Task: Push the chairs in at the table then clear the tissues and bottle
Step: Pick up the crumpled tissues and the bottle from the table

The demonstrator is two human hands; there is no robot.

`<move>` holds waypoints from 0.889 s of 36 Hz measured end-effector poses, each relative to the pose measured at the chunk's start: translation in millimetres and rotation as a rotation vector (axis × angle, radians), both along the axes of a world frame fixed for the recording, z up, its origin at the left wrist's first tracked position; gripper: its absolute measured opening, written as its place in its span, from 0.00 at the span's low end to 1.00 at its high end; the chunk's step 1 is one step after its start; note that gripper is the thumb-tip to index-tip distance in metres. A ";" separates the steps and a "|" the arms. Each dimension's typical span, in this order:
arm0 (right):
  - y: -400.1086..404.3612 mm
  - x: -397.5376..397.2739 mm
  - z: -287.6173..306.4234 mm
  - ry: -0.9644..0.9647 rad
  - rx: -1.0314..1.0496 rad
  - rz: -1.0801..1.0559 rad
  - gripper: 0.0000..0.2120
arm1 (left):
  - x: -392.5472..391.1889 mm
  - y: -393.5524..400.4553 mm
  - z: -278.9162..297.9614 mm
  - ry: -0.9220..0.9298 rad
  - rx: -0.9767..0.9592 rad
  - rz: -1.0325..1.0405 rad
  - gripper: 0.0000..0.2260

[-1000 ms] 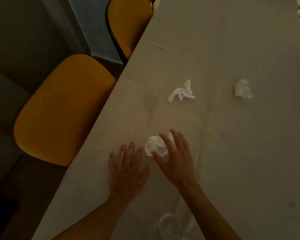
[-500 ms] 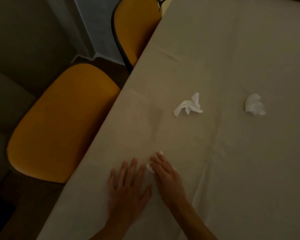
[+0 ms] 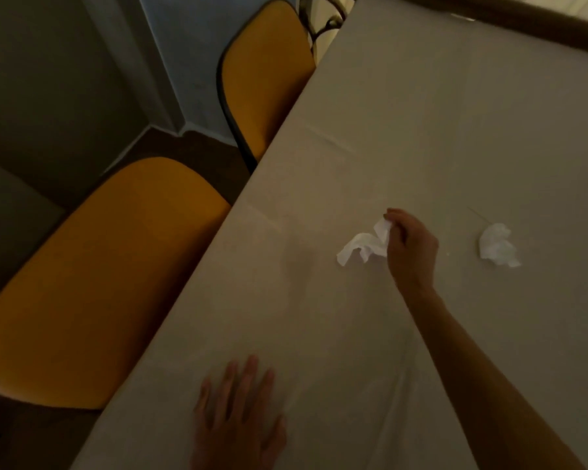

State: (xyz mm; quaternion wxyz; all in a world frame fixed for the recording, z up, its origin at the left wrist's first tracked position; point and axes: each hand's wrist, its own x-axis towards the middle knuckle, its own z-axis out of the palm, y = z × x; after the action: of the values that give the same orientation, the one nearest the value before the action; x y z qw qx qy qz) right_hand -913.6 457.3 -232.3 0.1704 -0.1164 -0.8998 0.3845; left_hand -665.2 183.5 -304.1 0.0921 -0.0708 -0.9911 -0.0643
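Note:
A long table [image 3: 431, 123] under a beige cloth fills the right of the head view. A crumpled white tissue [image 3: 358, 248] lies at its middle, and my right hand [image 3: 412, 247] pinches that tissue's upper end with curled fingers. A second white tissue [image 3: 498, 246] lies apart to the right of that hand. My left hand [image 3: 239, 418] rests flat on the cloth near the bottom edge, fingers spread. Two orange chairs stand along the table's left side: a near chair [image 3: 92, 283] and a far chair [image 3: 267, 72]. No bottle is in view.
A wall corner and dark floor [image 3: 197, 147] lie left of the chairs. A dark wooden edge [image 3: 540, 28] runs past the table's far end. Metal chair legs [image 3: 323, 25] show behind the far chair.
My right hand closed over the nearest tissue, which no longer shows, then reached forward to the middle tissue and pinched it. The view tilted up. My left hand stayed flat.

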 end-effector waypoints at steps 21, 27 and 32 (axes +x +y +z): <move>-33.8 -7.6 -70.6 -0.085 0.032 0.147 0.12 | -28.6 1.4 -7.5 0.087 -0.009 0.024 0.26; -23.2 -7.3 -60.8 -0.061 -0.191 0.075 0.12 | -27.7 6.7 -5.9 0.041 -0.004 0.043 0.26; 6.2 3.5 -41.3 -0.090 -0.370 -0.079 0.11 | -28.6 6.8 -6.7 0.058 -0.042 0.038 0.25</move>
State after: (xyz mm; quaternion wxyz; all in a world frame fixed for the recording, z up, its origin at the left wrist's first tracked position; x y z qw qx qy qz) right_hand -910.1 463.5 -273.6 0.1209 -0.1980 -0.8152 0.5307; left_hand -693.8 190.3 -310.8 0.1207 -0.0556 -0.9903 -0.0398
